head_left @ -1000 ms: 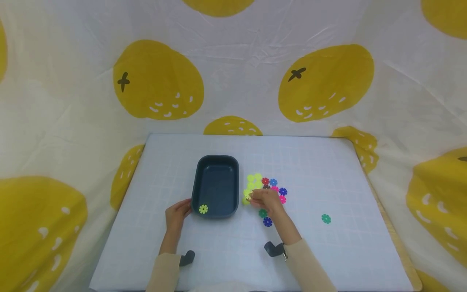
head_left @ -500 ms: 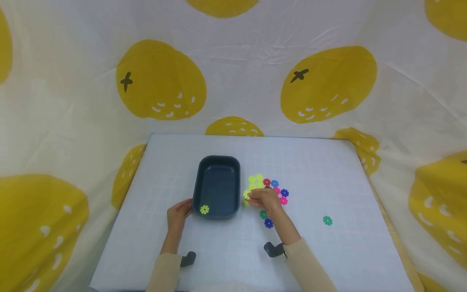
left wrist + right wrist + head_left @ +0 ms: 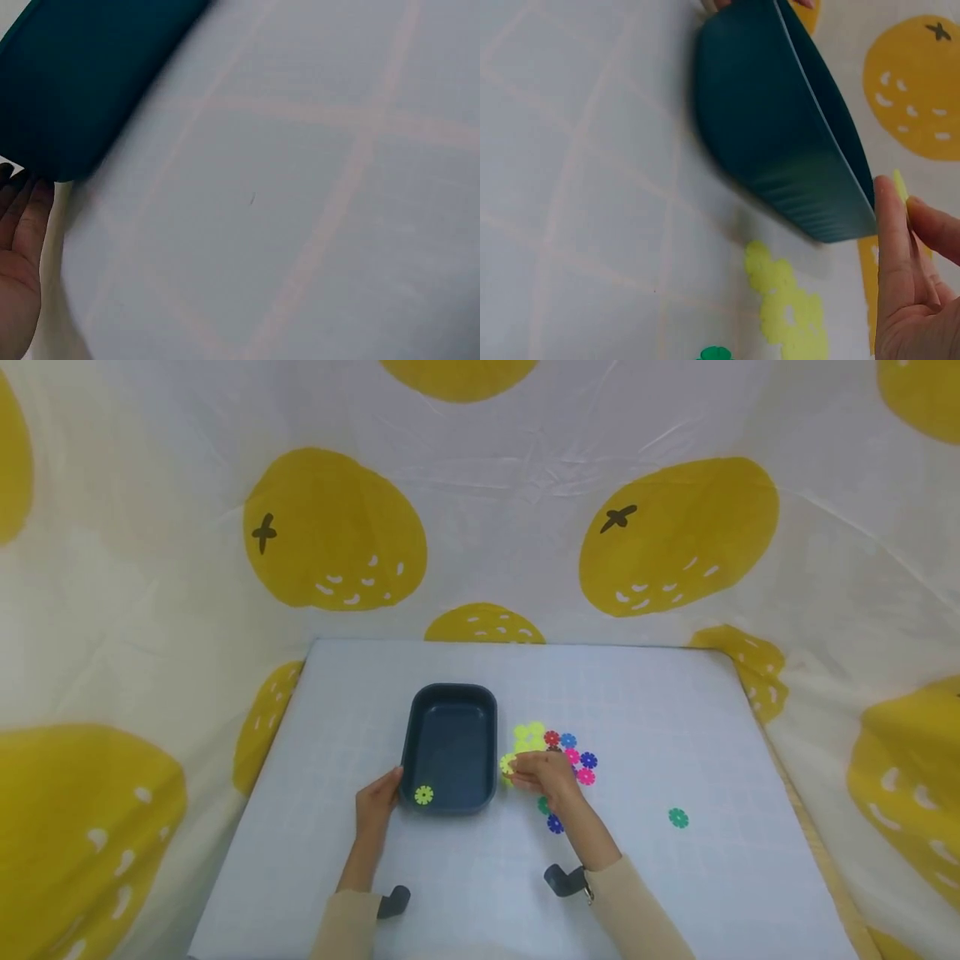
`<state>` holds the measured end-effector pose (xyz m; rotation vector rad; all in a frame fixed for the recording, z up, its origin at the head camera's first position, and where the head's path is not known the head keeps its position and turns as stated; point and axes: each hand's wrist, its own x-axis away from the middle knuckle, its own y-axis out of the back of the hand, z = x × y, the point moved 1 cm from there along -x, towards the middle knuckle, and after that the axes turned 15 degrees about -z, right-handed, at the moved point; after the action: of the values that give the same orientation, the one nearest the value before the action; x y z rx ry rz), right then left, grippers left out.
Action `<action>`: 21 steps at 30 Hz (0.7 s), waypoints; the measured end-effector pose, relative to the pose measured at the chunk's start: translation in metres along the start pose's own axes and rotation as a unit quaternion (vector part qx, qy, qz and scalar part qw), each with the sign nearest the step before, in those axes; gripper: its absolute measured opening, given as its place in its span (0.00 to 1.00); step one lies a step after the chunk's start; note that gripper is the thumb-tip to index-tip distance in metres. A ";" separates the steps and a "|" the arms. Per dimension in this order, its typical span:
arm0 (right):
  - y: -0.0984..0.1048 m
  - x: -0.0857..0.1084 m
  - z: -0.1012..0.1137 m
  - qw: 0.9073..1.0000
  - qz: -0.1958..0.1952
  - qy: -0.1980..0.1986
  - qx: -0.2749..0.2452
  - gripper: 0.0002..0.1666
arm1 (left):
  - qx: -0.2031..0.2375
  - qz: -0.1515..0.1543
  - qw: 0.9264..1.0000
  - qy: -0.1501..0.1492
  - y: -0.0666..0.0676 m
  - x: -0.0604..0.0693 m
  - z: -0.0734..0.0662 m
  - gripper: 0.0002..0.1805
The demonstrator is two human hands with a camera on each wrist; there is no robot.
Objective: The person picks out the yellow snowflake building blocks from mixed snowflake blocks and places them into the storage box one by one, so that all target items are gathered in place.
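Yellow disc [image 3: 506,764] in hand [image 3: 546,775], now nearer tray [image 3: 450,739]

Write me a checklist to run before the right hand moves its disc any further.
1. Right hand pinches the held disc: ok.
2. Left hand touches the tray: ok.
3. Tray opening faces up: ok.
4. Floor space beside the tray's disc: ok, most is bare.
5. Held disc is over the tray: not ok, it is right of the rim.
6. Full count of yellow pile: cannot tell, partly hidden.
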<state>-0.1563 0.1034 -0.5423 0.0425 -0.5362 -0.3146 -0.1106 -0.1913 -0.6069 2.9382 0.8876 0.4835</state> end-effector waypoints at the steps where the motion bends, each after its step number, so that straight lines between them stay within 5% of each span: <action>1: 0.000 0.001 0.000 1.000 0.000 -0.002 -0.001 0.17 | 0.000 0.001 1.000 0.006 -0.001 0.001 0.000 0.30; 6: -0.001 0.004 0.000 1.000 0.002 -0.008 -0.002 0.17 | 0.007 0.015 0.999 0.041 -0.003 0.001 0.005 0.32; 12: -0.004 0.007 0.005 1.000 0.011 -0.011 -0.011 0.18 | 0.024 0.040 0.998 0.046 -0.001 -0.002 0.007 0.35; 21: -0.009 0.010 0.010 0.999 0.027 -0.002 -0.024 0.17 | 0.175 0.048 0.980 0.081 0.011 -0.009 0.017 0.30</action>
<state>-0.1553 0.0923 -0.5300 -0.0188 -0.5320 -0.2756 -0.1067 -0.2041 -0.6240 3.3120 0.9381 0.6416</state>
